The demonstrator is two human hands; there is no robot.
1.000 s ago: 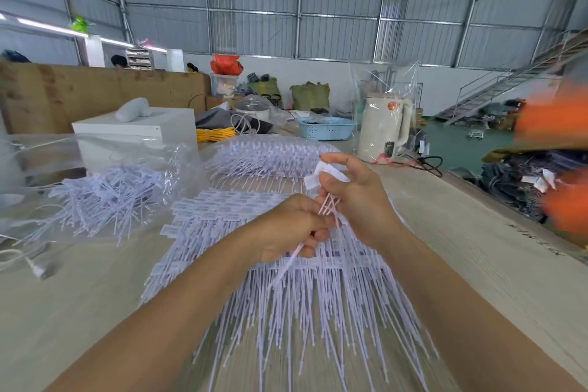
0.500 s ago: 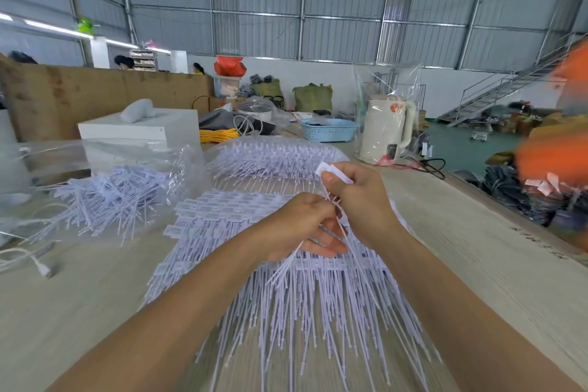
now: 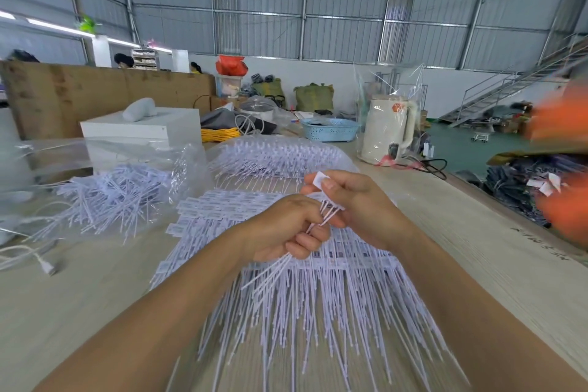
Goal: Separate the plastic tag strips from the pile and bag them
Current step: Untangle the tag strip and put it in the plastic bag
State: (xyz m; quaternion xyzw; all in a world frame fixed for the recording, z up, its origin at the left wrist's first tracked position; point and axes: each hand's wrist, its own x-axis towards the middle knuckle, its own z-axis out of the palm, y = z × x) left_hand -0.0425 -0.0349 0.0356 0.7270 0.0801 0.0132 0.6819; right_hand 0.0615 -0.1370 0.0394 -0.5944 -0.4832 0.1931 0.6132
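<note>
there, both hands clamped on tag strips point(image 3: 321, 216) above the pile point(image 3: 318, 296), bagged strips point(image 3: 111, 194) left, kettle point(image 3: 386, 127) behind

**What could not be made out**

Both forearms point(image 3: 178, 321) ran off the bottom edge at 6 o'clock. The left hand point(image 3: 280, 229) curled over the held tag strips point(image 3: 324, 216), hiding their middle. Printing on the pile's labels point(image 3: 222, 207) was too small to read. At 3 o'clock, orange shapes point(image 3: 560, 118) were blurred beyond recognition. At 9 o'clock, a clear bag point(image 3: 105, 188) was cut off by the left edge.
</note>
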